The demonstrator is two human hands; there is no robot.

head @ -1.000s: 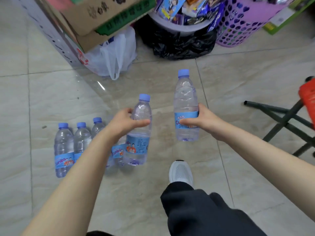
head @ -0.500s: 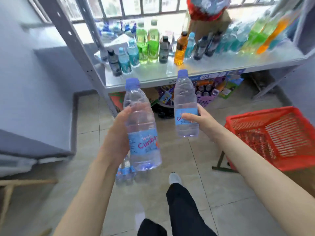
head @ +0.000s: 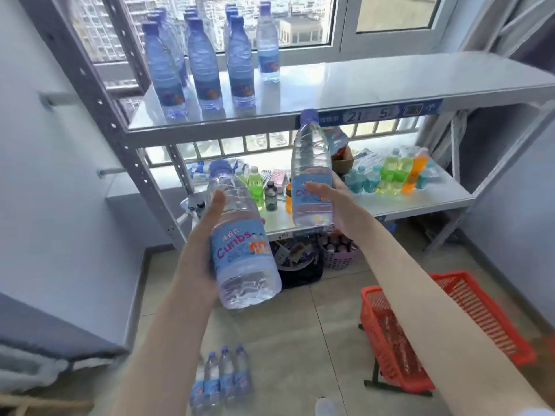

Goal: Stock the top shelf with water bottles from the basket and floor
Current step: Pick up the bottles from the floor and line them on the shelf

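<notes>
The lower shelf of the grey rack carries mixed drinks. At its right end stand pale green bottles, with an orange bottle just beside them and small teal bottles to their left. Further left stand a green bottle with a white cap and a small dark bottle. Under this shelf a purple perforated basket holds small packed goods, touching a black bag. Higher on the rack's front edge, a blue label strip shows 21 and 5. Behind the rack, a window looks onto tall buildings. A pale wall fills the left side.
</notes>
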